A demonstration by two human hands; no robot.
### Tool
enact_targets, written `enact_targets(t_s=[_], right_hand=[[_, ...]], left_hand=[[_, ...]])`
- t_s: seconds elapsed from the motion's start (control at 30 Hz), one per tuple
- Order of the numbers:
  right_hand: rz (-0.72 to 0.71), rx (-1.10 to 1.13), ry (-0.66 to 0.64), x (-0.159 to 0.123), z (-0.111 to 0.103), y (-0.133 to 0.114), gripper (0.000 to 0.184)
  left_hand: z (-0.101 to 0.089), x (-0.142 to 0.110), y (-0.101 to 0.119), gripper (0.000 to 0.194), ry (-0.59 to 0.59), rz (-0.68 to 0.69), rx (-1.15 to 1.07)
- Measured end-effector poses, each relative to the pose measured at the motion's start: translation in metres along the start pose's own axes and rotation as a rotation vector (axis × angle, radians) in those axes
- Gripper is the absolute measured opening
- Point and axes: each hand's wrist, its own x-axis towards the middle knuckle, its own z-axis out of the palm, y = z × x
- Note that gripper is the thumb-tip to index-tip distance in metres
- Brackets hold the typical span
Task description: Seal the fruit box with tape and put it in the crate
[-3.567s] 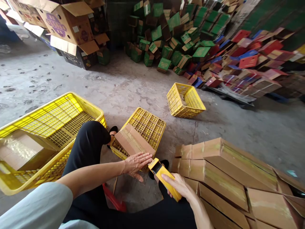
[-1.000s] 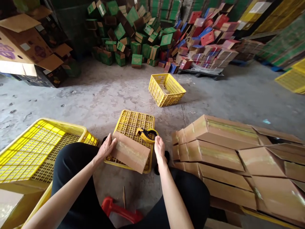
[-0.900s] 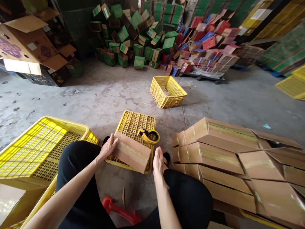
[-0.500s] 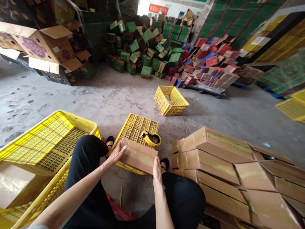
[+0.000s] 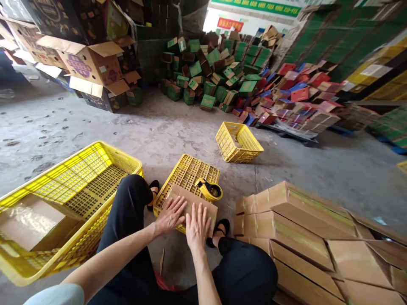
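Left hand and right hand rest flat, grip wide, on the cardboard carton atop the upturned crate. Uneven pressure can slide the carton, pushing the adjacent tape dispenser off.

Chinese characters are carried in pale print on a red sign and in yellow on a green banner, both displayed at the back of a warehouse, though the wording cannot be made out with certainty. Purple lettering, too blurred to be read, is printed on an open cardboard carton at left. Pale print on a green box and a white label on the yellow stack at right are likewise illegible.
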Motion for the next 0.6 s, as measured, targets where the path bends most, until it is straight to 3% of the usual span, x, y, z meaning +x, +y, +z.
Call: enact_targets(t_s=[0.13, 0.37, 0.47, 0.6], right_hand=[[0.003, -0.119, -0.050, 0.000, 0.009, -0.010, 0.061], [0.099, -0.146, 0.001, -0.001, -0.003, 0.012, 0.065], [0.112, -0.132, 0.020, 0.000, 0.001, 0.004, 0.066], [-0.036, -0.108, -0.039, 0.008, 0.010, -0.021, 0.059]], left_hand=[[0.001, 0.003, 0.001, 0.063, -0.009, 0.003, 0.039], [-0.009, -0.003, -0.026, 0.073, 0.071, -0.098, 0.061], [-0.004, -0.001, -0.017, 0.077, 0.095, -0.124, 0.046], [0.004, 0.014, 0.003, 0.061, 0.020, -0.084, -0.019]])
